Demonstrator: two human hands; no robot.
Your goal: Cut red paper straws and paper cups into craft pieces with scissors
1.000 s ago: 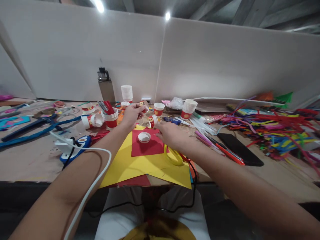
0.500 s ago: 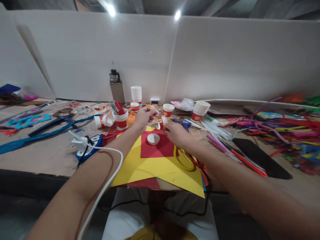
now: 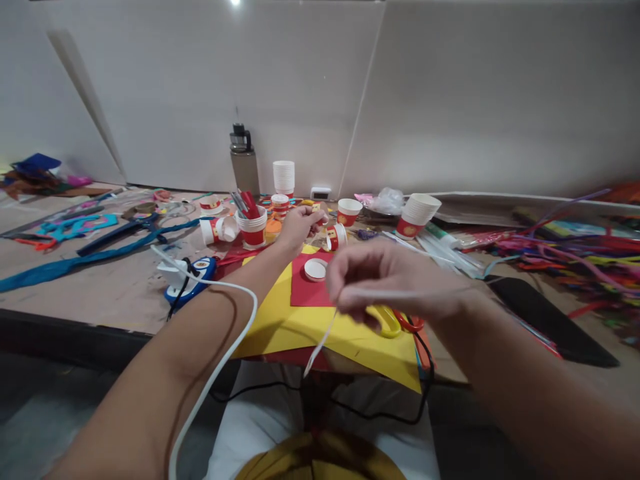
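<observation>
My left hand reaches over the far side of the red sheet, its fingers closed round a small, pale paper cup piece, mostly covered by them. My right hand is raised close to the camera, somewhat blurred, fingers curled. A thin whitish strand runs from its fingertips and hangs down. A shallow white cup piece lies on the red sheet, partly near my right fingers. Beyond it, a small red-and-white paper cup lies tipped on its side.
Yellow paper lies under the red sheet, with scissors partly hidden by my right hand. A cup of pens and a blue power strip stand left. Stacked cups, a black slab and colourful pipe cleaners are right.
My right hand has left the tipped cup and come up toward the camera, with the whitish strand now at its fingers. My left hand stays by the cups. The view has tilted down.
</observation>
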